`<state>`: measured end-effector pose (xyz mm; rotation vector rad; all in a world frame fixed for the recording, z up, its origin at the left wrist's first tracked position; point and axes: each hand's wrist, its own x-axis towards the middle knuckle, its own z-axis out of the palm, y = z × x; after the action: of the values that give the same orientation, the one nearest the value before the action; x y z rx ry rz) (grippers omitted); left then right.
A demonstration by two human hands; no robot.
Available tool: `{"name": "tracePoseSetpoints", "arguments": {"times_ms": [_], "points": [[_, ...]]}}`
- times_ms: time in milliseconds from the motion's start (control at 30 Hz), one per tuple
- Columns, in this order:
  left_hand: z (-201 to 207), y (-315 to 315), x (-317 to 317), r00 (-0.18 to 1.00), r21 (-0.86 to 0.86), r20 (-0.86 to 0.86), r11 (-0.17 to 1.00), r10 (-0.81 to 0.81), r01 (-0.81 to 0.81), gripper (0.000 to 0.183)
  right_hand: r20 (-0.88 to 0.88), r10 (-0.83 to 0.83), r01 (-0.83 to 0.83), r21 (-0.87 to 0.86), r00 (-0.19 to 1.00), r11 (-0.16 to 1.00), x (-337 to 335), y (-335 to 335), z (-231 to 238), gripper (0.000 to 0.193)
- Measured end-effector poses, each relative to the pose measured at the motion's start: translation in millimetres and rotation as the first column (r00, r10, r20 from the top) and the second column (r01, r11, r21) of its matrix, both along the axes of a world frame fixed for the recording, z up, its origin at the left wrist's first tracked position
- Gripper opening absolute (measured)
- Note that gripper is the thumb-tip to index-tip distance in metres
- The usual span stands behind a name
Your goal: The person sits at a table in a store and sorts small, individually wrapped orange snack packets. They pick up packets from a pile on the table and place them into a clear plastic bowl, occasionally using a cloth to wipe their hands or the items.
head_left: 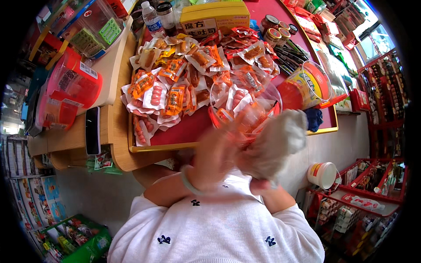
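White cloth with small dark blue marks is closest: it is my shirt (pixel 219 219). Past it, my left hand (pixel 215 147), with a pale bangle (pixel 191 181) on the wrist, is over the front edge of the red table top (pixel 175 137). It is so blurry that I cannot tell if it is open or closed. Beside it, my right hand (pixel 267 153) is mostly hidden by something grey-white (pixel 289 129). I cannot tell if that is a glove or a rag, or how my fingers are. Just past my hands, near the front edge, is a clear round tub (pixel 279 100) with little packets in it. More packets (pixel 175 105) lie in a big pile from the left edge to the middle. A tub with yellow on it (pixel 302 90) stands near the right edge. One dark blue lump (pixel 313 119) sits by the front right corner.
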<state>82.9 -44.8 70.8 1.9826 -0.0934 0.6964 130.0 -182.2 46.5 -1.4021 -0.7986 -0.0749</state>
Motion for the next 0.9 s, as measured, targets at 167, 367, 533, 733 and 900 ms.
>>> {"name": "tracePoseSetpoints", "arguments": {"times_ms": [167, 367, 533, 733, 900], "points": [[3.7, -23.7, -8.3, 0.936, -0.262, 0.093, 0.899, -0.339, 0.351, 0.031, 0.213, -0.076, 0.115, -0.176, 0.974, 0.978, 2.9, -1.4, 15.2, 0.048], [-4.5, -20.0, -9.8, 0.901, -0.13, -0.029, 0.895, -0.433, 0.426, 0.033, -0.151, -0.272, 0.261, -0.088, 0.951, 0.961, 16.8, -15.2, 18.7, 0.046], [-15.3, -16.7, -5.7, 0.924, -0.032, 0.088, 0.926, -0.372, 0.376, 0.03, -0.751, 0.07, 0.319, 0.361, 0.656, 0.876, 33.4, -17.9, 28.4, 0.044], [-11.3, -22.3, 0.2, 0.967, -0.028, 0.254, 1.0, 0.011, -0.004, 0.014, -0.7, 0.433, -0.245, 0.359, 0.568, 0.901, -14.2, -32.7, 8.9, 0.093], [-5.0, -19.1, 6.8, 0.854, 0.208, 0.467, 0.91, 0.229, -0.357, 0.006, -0.485, 0.391, -0.41, 0.071, 0.782, 0.909, -18.3, -34.5, -1.7, 0.085]]}}
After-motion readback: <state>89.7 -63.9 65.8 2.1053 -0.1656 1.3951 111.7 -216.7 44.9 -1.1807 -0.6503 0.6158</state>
